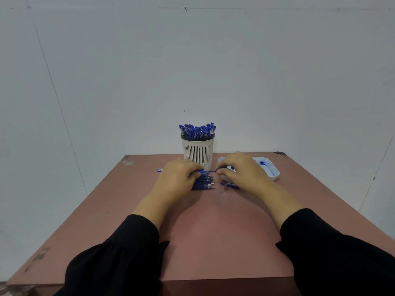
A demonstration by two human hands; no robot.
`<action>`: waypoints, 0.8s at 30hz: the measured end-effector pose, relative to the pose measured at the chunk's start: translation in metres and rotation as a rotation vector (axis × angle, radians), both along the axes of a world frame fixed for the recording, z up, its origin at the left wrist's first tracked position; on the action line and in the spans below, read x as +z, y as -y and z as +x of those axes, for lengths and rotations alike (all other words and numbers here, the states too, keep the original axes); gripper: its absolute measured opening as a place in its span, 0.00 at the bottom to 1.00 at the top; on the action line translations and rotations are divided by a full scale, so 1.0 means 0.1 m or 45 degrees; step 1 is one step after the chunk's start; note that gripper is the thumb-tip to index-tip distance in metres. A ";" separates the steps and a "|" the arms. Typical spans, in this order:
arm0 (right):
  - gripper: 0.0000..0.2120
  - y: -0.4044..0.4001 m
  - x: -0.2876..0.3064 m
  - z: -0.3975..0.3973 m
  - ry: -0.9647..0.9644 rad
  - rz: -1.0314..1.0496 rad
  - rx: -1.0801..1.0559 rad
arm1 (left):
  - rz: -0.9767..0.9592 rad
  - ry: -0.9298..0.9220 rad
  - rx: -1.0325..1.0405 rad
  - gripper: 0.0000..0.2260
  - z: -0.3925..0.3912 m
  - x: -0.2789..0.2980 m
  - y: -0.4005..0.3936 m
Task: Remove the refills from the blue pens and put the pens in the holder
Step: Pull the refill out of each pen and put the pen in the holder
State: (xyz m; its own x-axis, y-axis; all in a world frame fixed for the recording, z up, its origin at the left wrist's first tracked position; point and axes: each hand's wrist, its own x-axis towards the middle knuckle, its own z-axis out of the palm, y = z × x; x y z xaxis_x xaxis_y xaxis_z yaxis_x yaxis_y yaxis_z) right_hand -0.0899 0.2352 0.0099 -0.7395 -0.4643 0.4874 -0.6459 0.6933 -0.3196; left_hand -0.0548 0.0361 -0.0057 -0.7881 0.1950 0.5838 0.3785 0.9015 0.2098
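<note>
Head camera: left hand (177, 178) grips a blue pen (204, 171); right hand (239, 169) pinches its tip. A slipped pull could scatter the pen row (203, 183) beneath the fingers.

Scuffed reddish-brown table (106, 221), plain pale grey wall (192, 60) behind, even light

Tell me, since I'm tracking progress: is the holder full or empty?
Nearly full: the holder stands upright and many blue pens crowd its top, caps sticking above the rim.
</note>
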 end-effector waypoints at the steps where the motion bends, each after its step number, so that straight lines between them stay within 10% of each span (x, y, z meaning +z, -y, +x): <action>1: 0.06 -0.02 0.01 -0.01 0.001 0.016 -0.025 | -0.028 -0.026 0.039 0.09 -0.02 0.00 0.03; 11: 0.09 -0.19 0.03 -0.13 0.012 0.073 -0.374 | 0.035 -0.100 0.564 0.11 -0.03 0.05 0.44; 24: 0.08 0.47 -0.05 -0.15 0.032 0.234 -0.308 | 0.053 -0.055 0.558 0.11 -0.04 0.05 0.38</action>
State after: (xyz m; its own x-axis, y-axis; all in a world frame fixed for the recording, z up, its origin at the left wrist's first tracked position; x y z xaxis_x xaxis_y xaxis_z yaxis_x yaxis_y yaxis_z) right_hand -0.1051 0.1882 0.0049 -0.8504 -0.3516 0.3914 -0.4480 0.8739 -0.1885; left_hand -0.0584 -0.0018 -0.0007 -0.7659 -0.1767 0.6182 -0.0286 0.9699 0.2417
